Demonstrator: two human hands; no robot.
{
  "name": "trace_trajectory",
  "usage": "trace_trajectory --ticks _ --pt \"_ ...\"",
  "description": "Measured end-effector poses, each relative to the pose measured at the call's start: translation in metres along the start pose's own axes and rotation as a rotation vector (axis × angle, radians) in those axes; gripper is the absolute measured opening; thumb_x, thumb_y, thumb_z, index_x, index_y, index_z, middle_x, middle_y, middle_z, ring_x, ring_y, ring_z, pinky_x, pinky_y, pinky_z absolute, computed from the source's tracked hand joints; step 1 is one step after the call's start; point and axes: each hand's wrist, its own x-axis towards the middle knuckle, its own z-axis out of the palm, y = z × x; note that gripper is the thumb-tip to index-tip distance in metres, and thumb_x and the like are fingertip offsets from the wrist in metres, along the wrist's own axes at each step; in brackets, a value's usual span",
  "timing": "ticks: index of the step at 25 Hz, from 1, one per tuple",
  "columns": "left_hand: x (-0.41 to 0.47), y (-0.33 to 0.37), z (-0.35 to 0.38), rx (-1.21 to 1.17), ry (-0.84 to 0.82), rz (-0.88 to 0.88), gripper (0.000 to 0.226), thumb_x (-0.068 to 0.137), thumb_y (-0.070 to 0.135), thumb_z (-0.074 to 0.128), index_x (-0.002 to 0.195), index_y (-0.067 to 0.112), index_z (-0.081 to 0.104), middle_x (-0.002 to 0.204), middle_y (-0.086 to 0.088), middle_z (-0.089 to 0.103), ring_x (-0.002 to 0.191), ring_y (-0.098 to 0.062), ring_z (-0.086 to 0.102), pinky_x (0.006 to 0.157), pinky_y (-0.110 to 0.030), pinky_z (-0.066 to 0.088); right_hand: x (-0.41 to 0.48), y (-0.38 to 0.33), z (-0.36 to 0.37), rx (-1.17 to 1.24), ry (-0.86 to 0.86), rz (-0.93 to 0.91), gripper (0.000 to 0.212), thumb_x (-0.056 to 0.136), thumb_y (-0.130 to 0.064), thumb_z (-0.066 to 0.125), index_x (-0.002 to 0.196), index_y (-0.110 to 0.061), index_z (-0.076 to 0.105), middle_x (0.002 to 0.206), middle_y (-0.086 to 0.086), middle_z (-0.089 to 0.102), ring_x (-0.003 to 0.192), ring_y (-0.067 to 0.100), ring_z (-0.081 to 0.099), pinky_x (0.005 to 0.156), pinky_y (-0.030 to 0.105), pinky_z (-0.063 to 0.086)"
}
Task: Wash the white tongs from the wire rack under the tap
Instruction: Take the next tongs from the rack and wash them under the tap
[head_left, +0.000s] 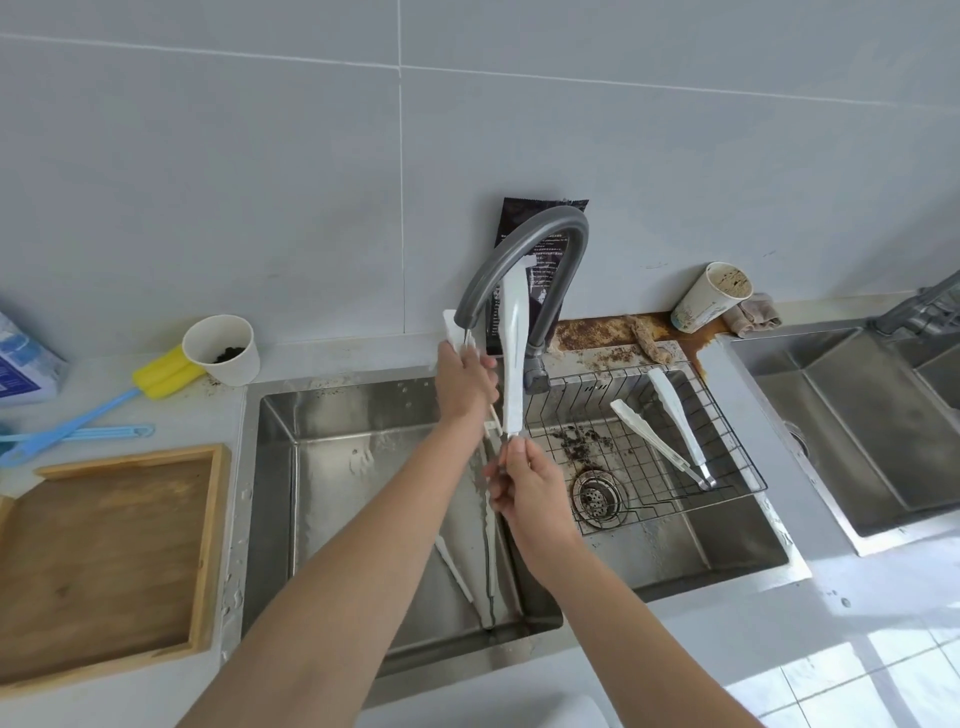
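Note:
I hold a pair of white tongs (513, 343) upright over the steel sink (363, 467), under the curved grey tap (524, 249). My right hand (524, 483) pinches the hinge end at the bottom. My left hand (465, 382) grips one arm of the tongs near the spout, where water runs over it and down into the basin. The other arm sticks up in front of the tap. A second pair of white tongs (670, 426) lies in the wire rack (727, 415) on the sink's right side.
Dark residue and a drain strainer (597, 496) lie under the rack. On the left counter sit a wooden tray (104, 561), a paper cup (223, 348) and a yellow-headed blue brush (166, 371). Another cup (711, 296) stands behind; a second sink (857, 426) lies right.

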Motion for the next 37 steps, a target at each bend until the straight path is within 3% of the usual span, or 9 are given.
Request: trace_trajectory --ticks 3,9,15,22,28,32,35,37 --pt "-0.014 -0.013 0.007 0.094 -0.027 -0.002 0.018 0.105 0.023 0.036 0.093 0.011 0.043 0.068 0.004 0.048 0.040 0.005 0.049 0.035 -0.007 0.034 0.010 -0.010 -0.001 0.002 0.036 0.002 0.035 0.106 -0.020 0.037 0.076 -0.011 0.051 0.064 0.003 0.052 0.054 0.013 0.042 0.055 0.028 0.034" --pt "0.017 0.013 -0.011 -0.106 0.004 -0.037 0.018 0.105 0.020 0.031 0.107 0.010 0.046 0.075 -0.001 0.052 0.049 -0.006 0.041 0.038 -0.014 0.034 -0.008 0.015 -0.002 0.004 -0.046 0.024 0.036 0.106 -0.020 0.036 0.074 -0.013 0.050 0.069 0.003 0.061 0.053 0.013 0.044 0.055 0.028 0.035" --pt "-0.018 -0.010 -0.006 -0.158 -0.137 -0.055 0.013 0.105 0.017 0.036 0.094 0.014 0.042 0.068 0.001 0.051 0.035 0.002 0.038 0.035 -0.013 0.031 0.006 -0.002 0.001 0.118 -0.005 0.047 0.035 0.107 -0.020 0.035 0.076 -0.012 0.051 0.067 0.004 0.056 0.053 0.012 0.043 0.054 0.025 0.035" --pt "0.012 0.007 -0.028 -0.260 0.030 -0.082 0.013 0.105 0.018 0.033 0.105 0.012 0.045 0.074 0.000 0.048 0.046 -0.004 0.037 0.037 -0.015 0.030 -0.009 0.008 0.001 0.107 -0.105 0.093 0.035 0.106 -0.021 0.037 0.075 -0.013 0.050 0.075 0.008 0.065 0.056 0.013 0.049 0.056 0.025 0.041" --pt "0.003 -0.027 -0.045 -0.188 0.067 -0.048 0.008 0.105 0.023 0.036 0.106 0.017 0.041 0.073 0.002 0.045 0.043 -0.001 0.038 0.040 -0.015 0.033 0.000 0.003 -0.022 -0.276 -0.037 0.094 0.012 0.102 -0.023 0.050 0.100 -0.018 0.060 0.102 0.006 0.074 0.097 0.027 0.070 0.087 0.039 0.058" --pt "-0.013 -0.057 -0.047 -0.102 0.008 -0.014 0.018 0.102 0.038 0.040 0.110 0.021 0.042 0.077 0.006 0.048 0.059 -0.003 0.046 0.056 -0.022 0.041 0.014 0.004 -0.026 -0.401 -0.030 -0.011 0.010 0.098 -0.027 0.055 0.101 -0.036 0.053 0.095 0.005 0.073 0.084 0.016 0.072 0.078 0.037 0.061" --pt "-0.026 -0.074 -0.050 -0.113 -0.016 -0.041 0.020 0.101 0.041 0.040 0.115 0.026 0.044 0.078 0.007 0.049 0.063 -0.004 0.048 0.061 -0.022 0.043 0.024 0.015 -0.032 -0.552 -0.032 -0.028 0.007 0.099 -0.023 0.054 0.106 -0.025 0.053 0.092 0.004 0.071 0.087 0.020 0.072 0.077 0.044 0.062" --pt "-0.032 -0.084 -0.052 -0.036 -0.023 -0.064 0.031 0.102 0.040 0.038 0.128 0.024 0.043 0.092 0.004 0.054 0.081 -0.006 0.055 0.077 -0.026 0.048 0.031 0.026 -0.040 -0.639 -0.035 -0.010 0.005 0.099 -0.021 0.053 0.098 -0.017 0.054 0.092 0.010 0.069 0.090 0.028 0.070 0.079 0.049 0.060"
